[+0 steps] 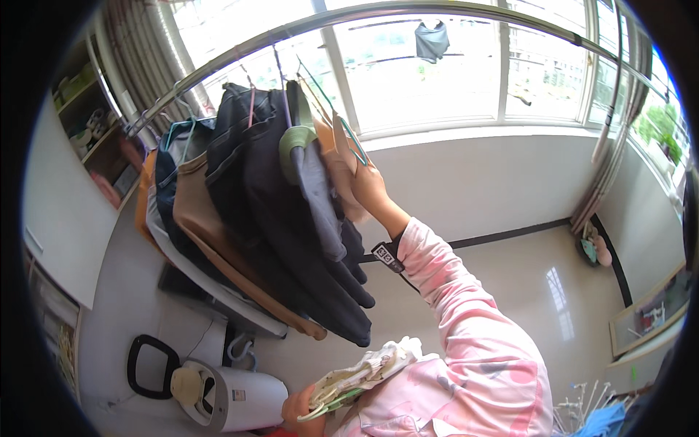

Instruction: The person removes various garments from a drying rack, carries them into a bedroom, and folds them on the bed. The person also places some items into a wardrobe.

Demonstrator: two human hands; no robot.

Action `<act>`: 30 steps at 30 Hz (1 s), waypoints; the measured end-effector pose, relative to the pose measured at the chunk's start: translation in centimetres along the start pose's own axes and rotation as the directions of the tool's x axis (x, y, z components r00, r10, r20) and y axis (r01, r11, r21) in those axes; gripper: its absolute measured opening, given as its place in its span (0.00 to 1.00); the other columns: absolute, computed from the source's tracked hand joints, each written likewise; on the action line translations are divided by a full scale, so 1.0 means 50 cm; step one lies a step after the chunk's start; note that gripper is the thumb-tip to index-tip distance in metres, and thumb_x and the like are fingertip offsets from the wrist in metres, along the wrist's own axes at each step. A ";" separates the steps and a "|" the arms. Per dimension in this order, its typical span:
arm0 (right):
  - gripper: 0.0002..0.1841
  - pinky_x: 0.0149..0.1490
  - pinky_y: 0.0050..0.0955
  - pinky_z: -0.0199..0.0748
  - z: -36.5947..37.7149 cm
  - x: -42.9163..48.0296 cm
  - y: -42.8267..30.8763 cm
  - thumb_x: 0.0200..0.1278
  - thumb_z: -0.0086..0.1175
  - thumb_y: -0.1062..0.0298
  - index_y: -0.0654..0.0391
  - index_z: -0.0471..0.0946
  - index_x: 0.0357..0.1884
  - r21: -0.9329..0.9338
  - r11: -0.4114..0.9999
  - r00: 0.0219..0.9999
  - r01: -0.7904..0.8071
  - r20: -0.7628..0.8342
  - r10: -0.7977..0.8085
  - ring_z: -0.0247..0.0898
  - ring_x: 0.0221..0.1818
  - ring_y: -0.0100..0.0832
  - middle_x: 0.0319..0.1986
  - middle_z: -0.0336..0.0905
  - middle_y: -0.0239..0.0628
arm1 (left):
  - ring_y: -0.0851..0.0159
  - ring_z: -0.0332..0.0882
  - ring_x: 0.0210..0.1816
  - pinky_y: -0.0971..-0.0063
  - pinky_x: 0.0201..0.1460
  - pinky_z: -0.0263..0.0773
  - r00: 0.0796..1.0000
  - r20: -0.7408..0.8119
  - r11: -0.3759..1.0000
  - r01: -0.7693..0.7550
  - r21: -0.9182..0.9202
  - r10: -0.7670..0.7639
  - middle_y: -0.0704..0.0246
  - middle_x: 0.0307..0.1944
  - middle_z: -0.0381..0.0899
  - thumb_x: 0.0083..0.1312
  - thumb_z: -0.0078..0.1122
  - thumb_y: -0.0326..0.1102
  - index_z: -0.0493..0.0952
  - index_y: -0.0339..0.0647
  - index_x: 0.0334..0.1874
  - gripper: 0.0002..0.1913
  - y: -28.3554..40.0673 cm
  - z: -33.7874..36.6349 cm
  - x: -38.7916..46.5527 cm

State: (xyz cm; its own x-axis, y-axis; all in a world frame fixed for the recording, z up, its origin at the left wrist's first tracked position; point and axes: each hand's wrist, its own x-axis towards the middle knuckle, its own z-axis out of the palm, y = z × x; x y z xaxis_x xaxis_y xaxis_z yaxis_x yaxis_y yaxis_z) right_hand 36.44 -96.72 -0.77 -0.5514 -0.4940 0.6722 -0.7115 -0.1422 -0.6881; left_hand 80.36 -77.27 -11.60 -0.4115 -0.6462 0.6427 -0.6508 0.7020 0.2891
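Observation:
My right hand (371, 185) is raised to the end of a row of hanging clothes, closed around a teal hanger (356, 143) at its lower corner. Beside it hangs a peach-coloured garment (345, 183), partly behind the hand. Low in the picture, my left hand (302, 407) grips green hangers (336, 405) together with a bunched, pale patterned garment (377, 363), close to my body. Left of my right hand are a grey garment with a green collar (297, 143), dark trousers (295, 240) and a brown long-sleeved top (218, 229).
A metal clothes rail (377, 15) curves across the top, before a window (420, 87). A white washing machine or bin (254, 401) with a raised lid stands lower left. Blue cloth and hanging clips (603, 420) are lower right, below a framed picture (650, 317).

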 end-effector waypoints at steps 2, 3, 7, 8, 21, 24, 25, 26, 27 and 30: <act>0.22 0.51 0.47 0.72 -0.013 -0.009 0.004 0.62 0.50 0.65 0.59 0.68 0.59 -0.139 0.988 0.996 -0.062 0.061 0.071 0.75 0.47 0.55 0.44 0.77 0.58 | 0.53 0.73 0.25 0.60 0.28 0.66 1.000 -0.019 1.000 0.016 -0.004 -0.016 0.63 0.21 0.74 0.48 0.61 0.25 0.79 0.42 0.35 0.11 -0.002 0.003 -0.001; 0.22 0.51 0.47 0.72 -0.018 -0.010 0.005 0.62 0.51 0.63 0.57 0.68 0.58 -0.202 0.975 0.991 -0.093 0.074 0.109 0.75 0.46 0.55 0.42 0.77 0.58 | 0.53 0.73 0.25 0.60 0.28 0.66 1.000 -0.016 1.000 0.015 -0.008 -0.015 0.63 0.21 0.74 0.48 0.61 0.25 0.79 0.42 0.35 0.11 -0.005 0.003 0.001; 0.18 0.48 0.46 0.73 -0.044 -0.017 0.020 0.59 0.54 0.62 0.61 0.71 0.48 -0.196 0.979 0.953 0.047 0.304 0.015 0.76 0.45 0.54 0.41 0.77 0.55 | 0.53 0.74 0.25 0.59 0.29 0.67 0.999 0.048 0.999 -0.017 -0.048 0.019 0.63 0.22 0.74 0.47 0.61 0.25 0.79 0.41 0.35 0.11 -0.017 0.006 0.005; 0.15 0.47 0.45 0.74 -0.048 -0.018 0.025 0.60 0.55 0.63 0.62 0.72 0.44 -0.190 0.978 0.972 0.090 0.229 -0.045 0.76 0.43 0.54 0.40 0.78 0.55 | 0.52 0.74 0.25 0.59 0.29 0.67 0.998 0.062 0.999 -0.025 -0.045 0.028 0.62 0.22 0.74 0.47 0.61 0.25 0.79 0.42 0.35 0.11 -0.020 0.007 0.006; 0.21 0.38 0.43 0.76 -0.073 -0.036 -0.007 0.63 0.53 0.46 0.56 0.78 0.37 -0.262 0.959 0.991 0.104 -0.055 -0.123 0.79 0.34 0.48 0.31 0.81 0.45 | 0.53 0.74 0.24 0.60 0.28 0.68 0.990 0.073 0.988 -0.108 -0.113 0.117 0.62 0.22 0.75 0.44 0.64 0.26 0.79 0.42 0.35 0.13 -0.013 0.008 0.018; 0.22 0.38 0.42 0.76 -0.064 -0.032 -0.007 0.62 0.53 0.44 0.55 0.78 0.43 -0.299 0.950 0.996 0.089 0.044 -0.079 0.79 0.34 0.49 0.30 0.81 0.45 | 0.55 0.74 0.24 0.62 0.27 0.66 0.993 0.051 0.984 -0.102 -0.144 0.110 0.65 0.21 0.75 0.46 0.65 0.31 0.80 0.45 0.38 0.14 -0.010 0.004 0.019; 0.21 0.39 0.41 0.76 -0.068 -0.031 -0.007 0.62 0.54 0.47 0.55 0.78 0.46 -0.278 0.959 0.997 0.062 0.069 -0.044 0.79 0.35 0.48 0.30 0.81 0.45 | 0.56 0.73 0.23 0.62 0.26 0.65 0.993 0.064 0.985 -0.089 -0.147 0.099 0.67 0.21 0.74 0.47 0.65 0.34 0.81 0.46 0.39 0.15 -0.009 0.004 0.018; 0.21 0.40 0.40 0.76 -0.070 -0.030 -0.010 0.62 0.55 0.50 0.55 0.77 0.48 -0.192 0.958 0.977 0.210 0.073 -0.200 0.79 0.35 0.48 0.31 0.81 0.45 | 0.56 0.73 0.23 0.62 0.26 0.65 0.994 0.034 0.984 -0.094 -0.150 0.100 0.67 0.21 0.74 0.46 0.66 0.34 0.81 0.46 0.39 0.15 -0.009 0.004 0.018; 0.20 0.41 0.39 0.76 -0.079 -0.029 -0.016 0.61 0.55 0.53 0.55 0.76 0.50 -0.116 0.931 0.938 0.346 0.045 -0.343 0.79 0.36 0.47 0.31 0.81 0.45 | 0.56 0.73 0.23 0.62 0.26 0.65 0.994 0.031 0.985 -0.094 -0.147 0.100 0.67 0.21 0.74 0.46 0.66 0.34 0.81 0.46 0.39 0.15 -0.009 0.004 0.017; 0.20 0.45 0.32 0.76 -0.143 -0.023 -0.050 0.59 0.56 0.64 0.57 0.75 0.54 -0.090 0.967 0.883 0.238 0.435 -0.177 0.80 0.39 0.38 0.33 0.81 0.42 | 0.57 0.73 0.23 0.63 0.26 0.64 0.995 0.005 0.986 -0.093 -0.136 0.095 0.68 0.21 0.74 0.45 0.66 0.35 0.81 0.46 0.39 0.15 -0.008 0.002 0.011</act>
State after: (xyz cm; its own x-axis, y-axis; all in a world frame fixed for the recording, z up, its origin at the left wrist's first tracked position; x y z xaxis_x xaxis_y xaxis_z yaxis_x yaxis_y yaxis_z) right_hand 35.74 -89.70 2.13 -0.1717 -0.7842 0.5963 -0.8583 -0.1780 -0.4812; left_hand 80.35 -77.95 -11.42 -0.4748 -0.5785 0.6632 -0.5166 0.7933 0.3221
